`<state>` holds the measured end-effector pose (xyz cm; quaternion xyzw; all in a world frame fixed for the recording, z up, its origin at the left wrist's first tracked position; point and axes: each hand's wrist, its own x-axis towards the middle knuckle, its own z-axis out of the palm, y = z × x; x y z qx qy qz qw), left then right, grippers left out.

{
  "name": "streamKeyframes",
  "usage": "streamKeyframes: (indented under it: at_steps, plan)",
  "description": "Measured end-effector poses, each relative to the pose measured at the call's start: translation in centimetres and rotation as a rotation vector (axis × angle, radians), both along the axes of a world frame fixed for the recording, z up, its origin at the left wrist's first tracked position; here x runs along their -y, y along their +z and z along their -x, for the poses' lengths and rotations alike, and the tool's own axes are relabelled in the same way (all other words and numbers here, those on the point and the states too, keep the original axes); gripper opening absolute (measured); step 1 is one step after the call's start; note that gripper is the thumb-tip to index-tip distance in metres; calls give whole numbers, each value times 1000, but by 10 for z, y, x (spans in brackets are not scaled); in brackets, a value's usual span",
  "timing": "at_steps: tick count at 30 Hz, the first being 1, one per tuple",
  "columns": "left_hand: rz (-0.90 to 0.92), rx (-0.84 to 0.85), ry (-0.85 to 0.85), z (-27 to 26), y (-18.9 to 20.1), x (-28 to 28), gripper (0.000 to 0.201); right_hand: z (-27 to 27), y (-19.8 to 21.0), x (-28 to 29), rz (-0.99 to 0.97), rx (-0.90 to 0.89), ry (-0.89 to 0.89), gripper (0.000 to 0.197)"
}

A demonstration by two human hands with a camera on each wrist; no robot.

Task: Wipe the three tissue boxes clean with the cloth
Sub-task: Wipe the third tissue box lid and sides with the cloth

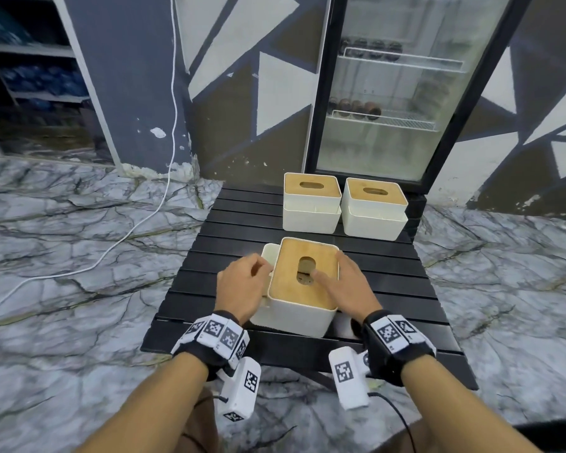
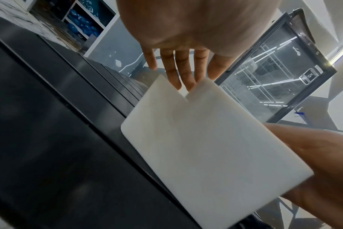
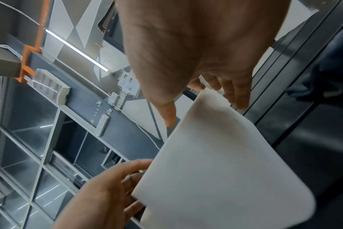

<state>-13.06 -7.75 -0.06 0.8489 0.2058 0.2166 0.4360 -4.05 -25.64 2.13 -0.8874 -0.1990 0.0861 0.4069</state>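
Note:
Three white tissue boxes with wooden lids stand on a black slatted table. Two, the back left box and the back right box, stand side by side at the far edge. The near box is between my hands, its lid shifted to the right so the base shows at the left. My left hand grips the box's left side, fingers over its rim. My right hand holds the right side, thumb on the lid. A dark cloth-like lump lies further right.
A glass-door fridge stands right behind the table. A white cable runs across the marble floor on the left. Shelves with blue packs are at the far left. Bare slats lie left of the near box.

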Motion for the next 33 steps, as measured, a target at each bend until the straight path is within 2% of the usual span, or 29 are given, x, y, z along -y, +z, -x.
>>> streamKeyframes:
  at_steps: [3, 5, 9, 11, 13, 18, 26, 30, 33]
  plan:
    - [33, 50, -37, -4, 7, -1, 11, 1, 9, 7, -40, 10, -46, 41]
    - [48, 45, -88, -11, 10, -5, 21, 9, 12, 13, -64, 39, -88, 48]
    - [56, -97, -239, -32, 12, -15, 43, 29, -2, 24, -43, 63, -73, 72]
    - [47, -163, -307, -39, 12, -17, 50, 34, -11, 26, 18, 89, -58, 88]
    - [10, -217, -365, -44, 11, -16, 53, 38, -12, 27, 64, 98, -48, 94]
    - [-33, -276, -391, -52, 7, -20, 52, 35, -4, 33, 52, 91, -20, 79]
    - [-57, -271, -182, -41, 2, -41, 42, -2, -2, 41, 13, 67, -45, 57]
    - [7, -289, -216, -26, 3, -42, 50, -13, 0, 39, 48, 102, -119, 47]
    - [81, -232, -249, -14, 4, -36, 51, -8, 1, 35, 10, 91, -140, 37]
